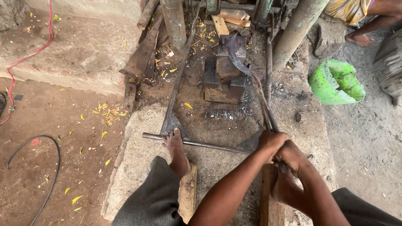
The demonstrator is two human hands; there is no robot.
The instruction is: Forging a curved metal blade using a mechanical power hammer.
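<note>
Two-handed, clamped the long iron tongs (268, 115) near their tail end, left hand (271, 142) clenched on top and right hand (287, 178) wrapped tight just behind and below it, fists touching, presumably to squeeze the reins shut and keep fingers well back from the metal. Held the curved, sickle-like blade (239, 58) in the tong bits, laid across the top of the dark anvil block (224, 79), pinned flat there rather than lifted. Planted a bare left foot (173, 144) on a thin steel rod (201, 144) lying across the stone slab (136, 161), toes over it, most likely as a treadle or a brace for balance. Sat low and close, knees apart, wooden plank (270, 205) under the wrists. Left scrap bars and a flat spade-shaped piece leaning beside the grey pipe post (173, 23), within reach but off the anvil face. Kept a crumpled green bag (337, 81) well to the right, beyond it another person's bare foot (360, 39). Let a red cable (25, 60) and a black hose (52, 167) trail over the dirt on the left, apart from the work.
</note>
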